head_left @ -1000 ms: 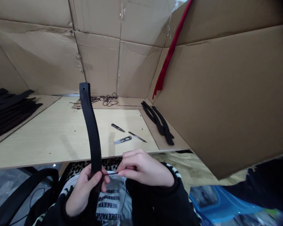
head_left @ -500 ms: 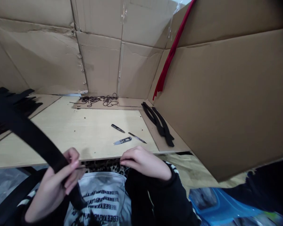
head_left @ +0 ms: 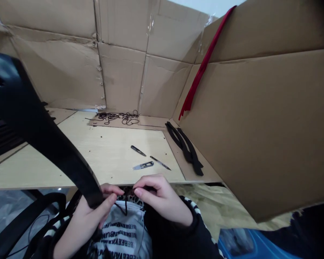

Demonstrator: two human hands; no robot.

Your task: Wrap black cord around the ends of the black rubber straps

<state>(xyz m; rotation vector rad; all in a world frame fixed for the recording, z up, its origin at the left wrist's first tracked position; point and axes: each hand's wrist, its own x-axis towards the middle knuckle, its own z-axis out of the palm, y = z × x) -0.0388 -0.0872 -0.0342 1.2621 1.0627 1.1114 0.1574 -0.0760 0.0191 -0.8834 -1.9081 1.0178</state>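
Note:
A wide black strap rises from my left hand toward the upper left, close to the camera. My left fingers are wrapped round its lower end. A thin dark cord hangs in a loop between my hands. My right hand pinches something dark at its fingertips, which looks like part of that cord. Both hands are just off the table's front edge, above my lap. On the table lie a dark thread snipper, a grey snipper and a slim pointed tool.
Tangled dark cord lies along the back. Black strips rest on cardboard at the right, and more dark strips at the left. A red strip hangs over the cardboard wall. Something blue is at the lower right.
My left hand has moved right with the strap, closer to my right hand. A cord loop now shows between them. The view has shifted slightly.

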